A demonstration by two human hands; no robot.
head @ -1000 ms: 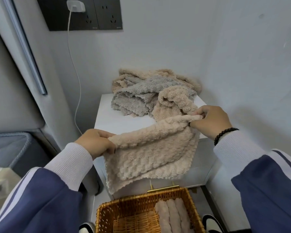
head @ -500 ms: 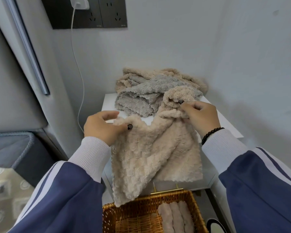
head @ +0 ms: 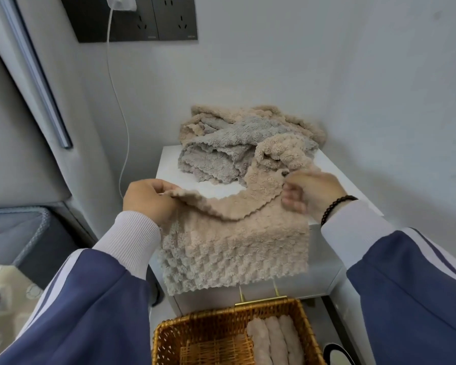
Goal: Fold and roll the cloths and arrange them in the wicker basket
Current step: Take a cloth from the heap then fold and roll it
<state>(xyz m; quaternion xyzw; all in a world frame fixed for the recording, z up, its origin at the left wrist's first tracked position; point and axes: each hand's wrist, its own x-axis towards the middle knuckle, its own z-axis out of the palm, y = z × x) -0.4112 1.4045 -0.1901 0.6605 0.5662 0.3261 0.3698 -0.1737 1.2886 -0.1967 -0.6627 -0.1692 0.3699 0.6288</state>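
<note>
Pinching the top edge of a beige cloth (head: 234,243) at both upper corners: left hand (head: 149,200) with fingers curled over the left corner, right hand (head: 311,193) with thumb and fingers closed on the right corner, somewhat blurred. Spanning between the two grips, sagging a little in the middle, with the rest draped down over the front edge of a white table (head: 169,167) and hanging in front of it. Right corner held slightly higher and farther back than the left.

Behind the grips, on the tabletop against the wall: a pile (head: 248,143) of unfolded beige and grey cloths, the nearest beige one touching or just beside the right hand; cannot tell which. Below the hanging cloth, at the bottom of the head view: a wicker basket (head: 195,327) with three rolls (head: 274,341) laid side by side along its right side, left part showing bare weave. Dark bead bracelet (head: 336,208) on the right wrist. Blue sleeves with white cuffs on both arms. On the wall above: a dark socket panel (head: 148,19) with a white plug (head: 120,2) and cable (head: 116,101) running down.
</note>
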